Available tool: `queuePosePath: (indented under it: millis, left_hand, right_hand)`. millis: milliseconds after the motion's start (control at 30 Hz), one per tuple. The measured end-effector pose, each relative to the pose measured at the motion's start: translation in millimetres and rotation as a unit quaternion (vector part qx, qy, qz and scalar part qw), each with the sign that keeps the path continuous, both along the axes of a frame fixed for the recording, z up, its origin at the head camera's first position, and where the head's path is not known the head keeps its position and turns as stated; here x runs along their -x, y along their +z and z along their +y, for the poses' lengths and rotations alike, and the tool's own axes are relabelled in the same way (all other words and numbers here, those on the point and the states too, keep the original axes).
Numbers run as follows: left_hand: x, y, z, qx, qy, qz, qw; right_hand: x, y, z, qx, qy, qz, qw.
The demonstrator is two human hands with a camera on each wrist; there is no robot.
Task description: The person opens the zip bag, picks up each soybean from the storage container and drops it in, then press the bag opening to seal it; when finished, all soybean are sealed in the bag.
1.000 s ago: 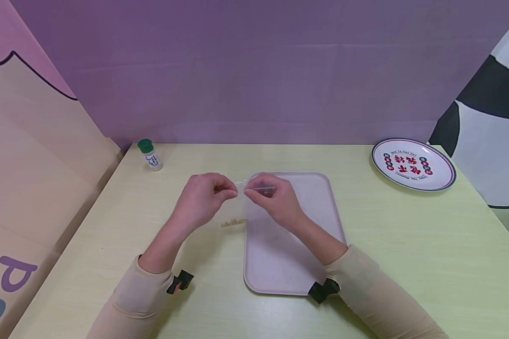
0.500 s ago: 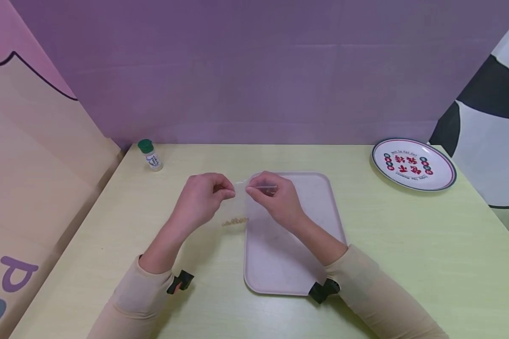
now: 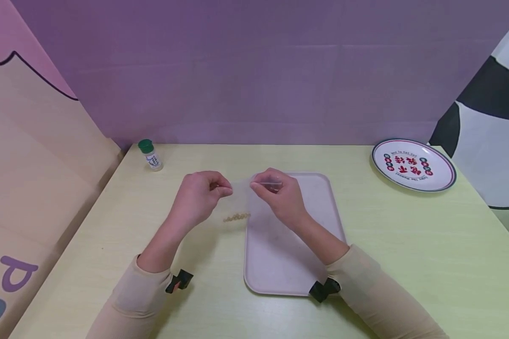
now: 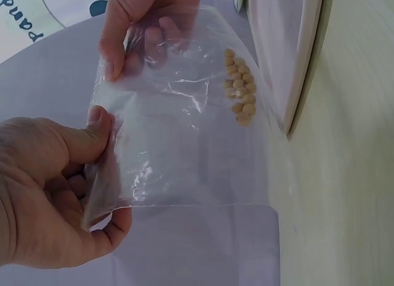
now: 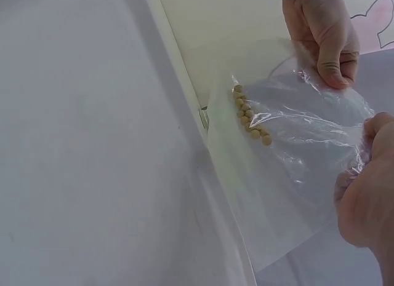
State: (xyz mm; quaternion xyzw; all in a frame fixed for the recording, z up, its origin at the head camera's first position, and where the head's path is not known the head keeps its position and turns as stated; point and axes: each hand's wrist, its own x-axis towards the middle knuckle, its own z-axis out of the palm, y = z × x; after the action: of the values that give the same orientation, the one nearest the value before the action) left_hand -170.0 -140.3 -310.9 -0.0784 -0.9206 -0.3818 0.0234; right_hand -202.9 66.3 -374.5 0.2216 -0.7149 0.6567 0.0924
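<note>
A clear plastic bag [image 4: 172, 157] hangs between my two hands, above the table beside the tray's left edge. Several small round beige beans, like soybeans [image 4: 240, 89], lie in a row along its bottom. My left hand [image 3: 201, 195] pinches one upper corner between thumb and fingers. At the other upper corner, the right hand [image 3: 282, 195] grips the bag's top edge, with some of the plastic showing inside the curled fingers. In the right wrist view the beans [image 5: 249, 117] hang close to the tray's rim. Whether the bag's mouth is sealed cannot be made out.
A pale rectangular tray [image 3: 294, 278] lies under my right hand and forearm. At the back left stands a small shaker bottle [image 3: 151, 157] with a green cap. A white oval plate [image 3: 441, 172] with red lettering rests at the back right. Purple cloth [image 3: 254, 70] rises behind the table.
My hands have drawn slightly apart and up, the left one to the left, the right one to the right. The bag and its beans have risen a little with them.
</note>
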Motion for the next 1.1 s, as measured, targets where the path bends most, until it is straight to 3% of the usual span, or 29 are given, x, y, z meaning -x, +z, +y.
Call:
queuePosePath:
  millis: [167,433,800,1100]
  left_hand:
    - [1.2,-0.6,-0.9,-0.005,0.003,0.003,1.0]
    - [0.6,1.5,-4.0,-0.018,0.032,0.005,0.9993]
    - [1.7,3.5,-8.8,-0.027,0.048,-0.013,0.9984]
    - [1.8,3.8,-11.1,-0.045,0.058,-0.009,0.9973]
  right_hand:
    - [0.4,0.7,0.4,0.005,-0.004,0.008,0.9999]
    - [2.5,1.4,3.2,-0.005,-0.028,0.008,0.9996]
    - [3.1,3.9,4.6,0.008,-0.037,0.002,0.9993]
    - [4.5,5.8,6.7,0.019,-0.047,-0.009,0.9987]
